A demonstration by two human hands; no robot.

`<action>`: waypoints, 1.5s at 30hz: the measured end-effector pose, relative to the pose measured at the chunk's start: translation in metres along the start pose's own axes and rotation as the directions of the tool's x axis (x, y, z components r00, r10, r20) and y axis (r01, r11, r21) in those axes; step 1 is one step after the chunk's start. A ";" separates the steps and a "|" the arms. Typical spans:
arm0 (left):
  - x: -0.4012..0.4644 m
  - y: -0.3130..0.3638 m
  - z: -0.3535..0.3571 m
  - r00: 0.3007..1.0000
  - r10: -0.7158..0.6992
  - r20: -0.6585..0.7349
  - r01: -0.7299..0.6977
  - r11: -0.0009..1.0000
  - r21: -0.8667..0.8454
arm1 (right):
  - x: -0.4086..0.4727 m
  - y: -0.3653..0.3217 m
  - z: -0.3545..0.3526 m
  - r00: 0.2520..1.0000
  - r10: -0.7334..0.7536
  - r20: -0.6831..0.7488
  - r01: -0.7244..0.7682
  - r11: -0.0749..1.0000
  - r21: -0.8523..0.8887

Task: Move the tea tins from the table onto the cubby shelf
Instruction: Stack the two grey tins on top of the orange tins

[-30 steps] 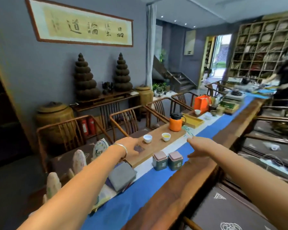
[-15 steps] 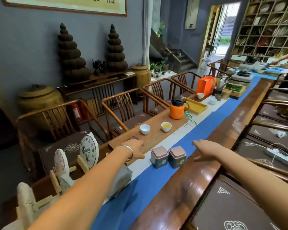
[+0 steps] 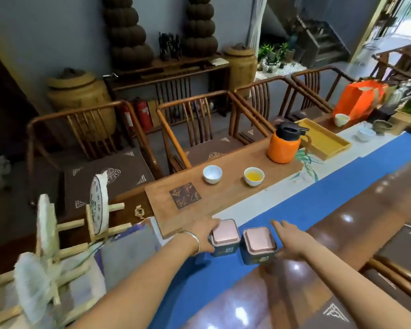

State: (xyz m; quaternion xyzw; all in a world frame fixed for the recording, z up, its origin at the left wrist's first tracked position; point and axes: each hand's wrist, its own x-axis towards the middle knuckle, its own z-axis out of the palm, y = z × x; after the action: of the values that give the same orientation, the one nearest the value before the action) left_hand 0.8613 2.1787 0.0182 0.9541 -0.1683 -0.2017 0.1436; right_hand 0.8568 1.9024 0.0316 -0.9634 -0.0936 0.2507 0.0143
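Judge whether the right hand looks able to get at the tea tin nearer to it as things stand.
Probably yes. The right hand lies open just beside the right tea tin, with nothing between them; the left hand is at the left tea tin, out of its way.
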 end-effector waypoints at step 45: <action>-0.375 -0.109 0.067 0.862 -0.503 -0.063 0.488 0.857 -0.162 | -0.106 -0.291 0.100 0.698 -0.716 0.009 0.713 0.696 0.084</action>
State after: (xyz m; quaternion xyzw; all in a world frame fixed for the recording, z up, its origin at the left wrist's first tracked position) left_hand 0.5377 2.4058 0.0487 0.9618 0.1053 -0.1938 0.1623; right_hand 0.6672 2.1668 0.0167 -0.8451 -0.4510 0.2482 0.1441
